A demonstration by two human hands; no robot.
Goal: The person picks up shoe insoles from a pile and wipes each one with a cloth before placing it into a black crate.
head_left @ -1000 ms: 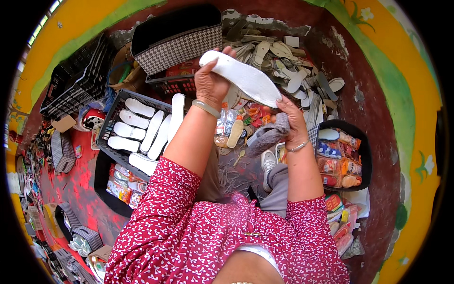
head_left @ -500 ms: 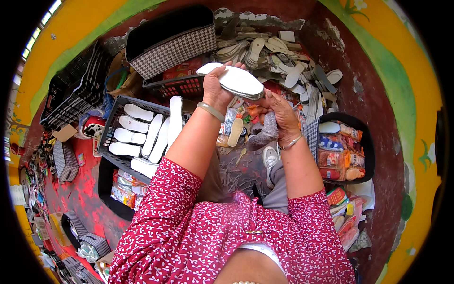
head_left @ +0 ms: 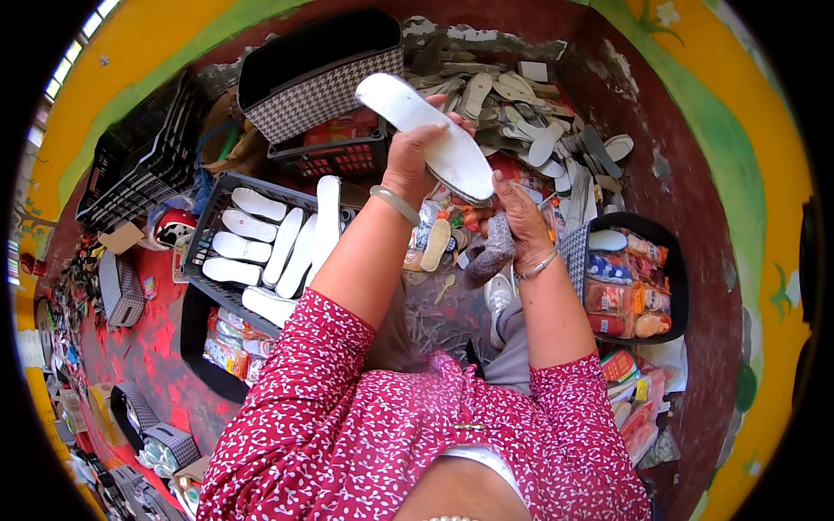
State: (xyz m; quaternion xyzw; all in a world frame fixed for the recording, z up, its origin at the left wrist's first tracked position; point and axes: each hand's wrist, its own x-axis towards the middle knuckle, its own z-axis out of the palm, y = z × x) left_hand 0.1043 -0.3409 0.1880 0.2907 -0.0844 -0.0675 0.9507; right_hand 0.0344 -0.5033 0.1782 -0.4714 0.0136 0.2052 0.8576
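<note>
My left hand point(head_left: 419, 149) is closed around a white insole point(head_left: 426, 135), its thumb lying across the top face. A grey edge shows under the insole's near end, so there may be a second layer beneath. My right hand point(head_left: 521, 217) is closed on a bunched grey fuzzy cloth point(head_left: 492, 253) that hangs below its fingers. Its thumb is up beside the insole's near end; whether it touches cannot be told. Left of my arms, a dark plastic crate point(head_left: 211, 227) holds several white insoles point(head_left: 241, 249) laid side by side.
A heap of loose insoles point(head_left: 545, 144) lies against the far wall. To the right stands a black bin point(head_left: 679, 286) of packaged goods. A checked fabric box point(head_left: 326, 102) sits on a crate point(head_left: 326, 157) at the back. Scraps point(head_left: 426, 323) litter the floor between my feet.
The white insole has been tilted, its far end swinging up and its top face turning more toward me. The grey cloth in my right hand has folded and shifted slightly.
</note>
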